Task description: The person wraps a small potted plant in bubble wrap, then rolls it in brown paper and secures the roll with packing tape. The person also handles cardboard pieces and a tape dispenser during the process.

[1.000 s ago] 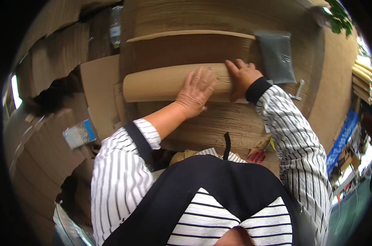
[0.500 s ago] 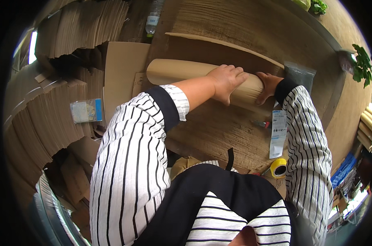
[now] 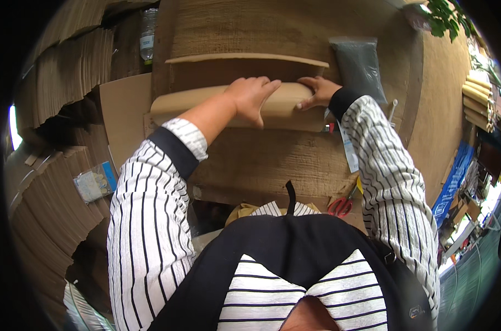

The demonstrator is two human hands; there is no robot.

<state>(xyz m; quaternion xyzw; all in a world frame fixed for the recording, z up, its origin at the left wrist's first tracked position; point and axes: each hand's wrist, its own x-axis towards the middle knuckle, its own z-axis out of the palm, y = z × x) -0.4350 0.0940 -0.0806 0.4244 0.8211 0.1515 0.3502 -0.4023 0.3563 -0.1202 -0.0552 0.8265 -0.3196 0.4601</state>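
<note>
A brown roll (image 3: pixel 190 105), of paper or thin cardboard, lies crosswise on the wooden table. My left hand (image 3: pixel 253 99) grips it near its middle, fingers over the top and thumb down the near side. Closer to its right end, my right hand (image 3: pixel 318 92) clasps it, thumb on the near face. Behind the roll stands a cardboard flap (image 3: pixel 245 57) with a raised far edge. Whether flap and roll are one sheet, I cannot tell. A white printed label (image 3: pixel 350 149) lies partly under my right sleeve, and a small red object (image 3: pixel 331 127) shows beside the roll's right end.
A plastic bag of dark grey material (image 3: pixel 358 66) lies beyond my right hand. Red-handled scissors (image 3: pixel 340 207) rest at the table's near edge. Stacked cardboard (image 3: pixel 46 204) crowds the left, near a flat cardboard sheet (image 3: pixel 128 116) and a plastic bottle (image 3: pixel 147 38).
My view has shifted, and the roll now runs more level across it. Both hands still hold the roll, a little closer together. The scissors have come into sight; the yellow tape is mostly hidden.
</note>
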